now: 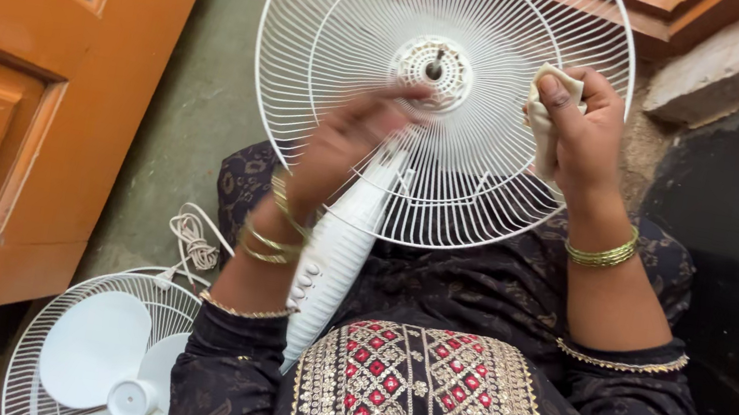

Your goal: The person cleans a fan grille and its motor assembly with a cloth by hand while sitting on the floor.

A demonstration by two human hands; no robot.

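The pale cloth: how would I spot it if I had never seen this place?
Find the big round white wire fan guard lying across the person's lap. At its right rim, the right hand pinches a crumpled cream cloth. It is the only soft, folded thing among stiff wires.

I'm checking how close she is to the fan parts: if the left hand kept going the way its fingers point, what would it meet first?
Most likely the motor hub at the centre of the white rear grille; the blurred left hand points up at it, though depth is unclear.
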